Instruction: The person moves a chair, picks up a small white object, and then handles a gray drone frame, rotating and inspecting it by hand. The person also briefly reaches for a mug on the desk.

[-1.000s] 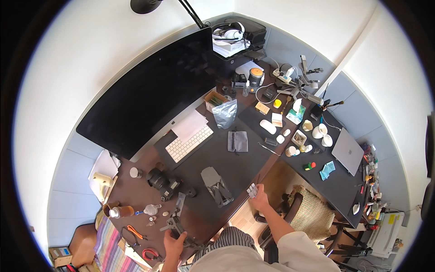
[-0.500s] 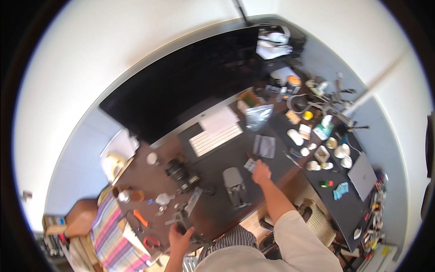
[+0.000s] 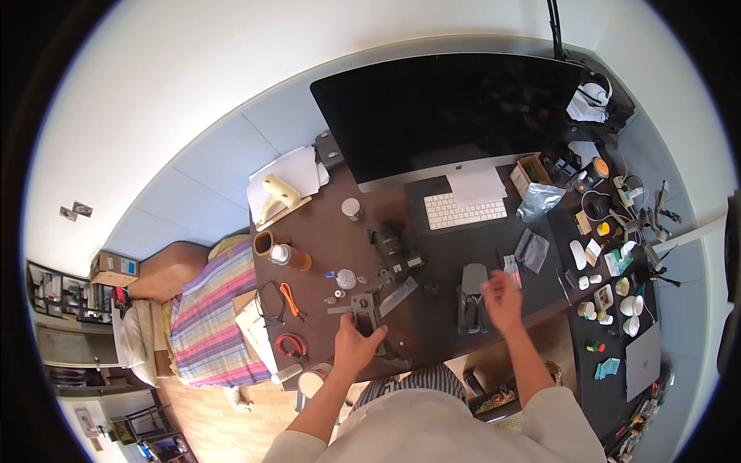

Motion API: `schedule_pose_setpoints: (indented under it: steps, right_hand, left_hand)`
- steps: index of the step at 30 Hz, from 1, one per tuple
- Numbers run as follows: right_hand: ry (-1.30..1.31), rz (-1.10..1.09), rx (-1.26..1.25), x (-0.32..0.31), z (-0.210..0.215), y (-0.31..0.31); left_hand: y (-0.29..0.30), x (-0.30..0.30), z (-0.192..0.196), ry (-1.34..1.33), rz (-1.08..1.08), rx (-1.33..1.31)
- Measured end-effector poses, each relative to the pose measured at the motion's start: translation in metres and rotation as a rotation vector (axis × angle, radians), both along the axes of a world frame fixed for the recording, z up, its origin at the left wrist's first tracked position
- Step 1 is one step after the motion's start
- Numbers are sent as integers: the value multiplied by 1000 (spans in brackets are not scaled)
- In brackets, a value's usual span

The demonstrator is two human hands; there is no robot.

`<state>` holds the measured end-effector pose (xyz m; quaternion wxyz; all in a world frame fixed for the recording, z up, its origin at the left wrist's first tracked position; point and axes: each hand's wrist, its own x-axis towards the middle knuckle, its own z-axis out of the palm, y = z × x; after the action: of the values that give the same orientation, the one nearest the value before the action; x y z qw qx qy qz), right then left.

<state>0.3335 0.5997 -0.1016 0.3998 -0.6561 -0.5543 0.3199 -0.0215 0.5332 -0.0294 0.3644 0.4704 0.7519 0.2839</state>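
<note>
The left hand [image 3: 354, 345] grips a controller [image 3: 366, 309]. The right hand [image 3: 504, 299] (blurred; can't tell whether pinching) has a drone [image 3: 472, 295] at nine o'clock.

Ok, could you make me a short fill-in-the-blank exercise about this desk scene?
1. The person's ____ grip holds a gray controller-like device.
2. Below the large black screen, paper partly covers a white ____.
3. The silver laptop sits on the picture's ____ side.
4. The colorful cloth is patterned with ____.

Missing words: left; keyboard; right; stripes.
</note>
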Motion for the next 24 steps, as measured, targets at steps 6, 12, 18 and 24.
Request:
schedule_pose_setpoints:
  steps: [6, 12, 18, 24]
  right_hand:
    - [463, 505, -20, -132, 83, -99]
    - [395, 444, 104, -152, 80, -111]
    - [235, 618, 28, -159, 139, -104]
    - [201, 795, 9, -154, 137, -106]
  left_hand:
    - [13, 1, -4, -210, 54, 50]
    - [11, -4, 25, -289, 94, -18]
    - [-2, -18, 18, -456, -40, 42]
    - [-13, -29, 56, -272, -115, 38]
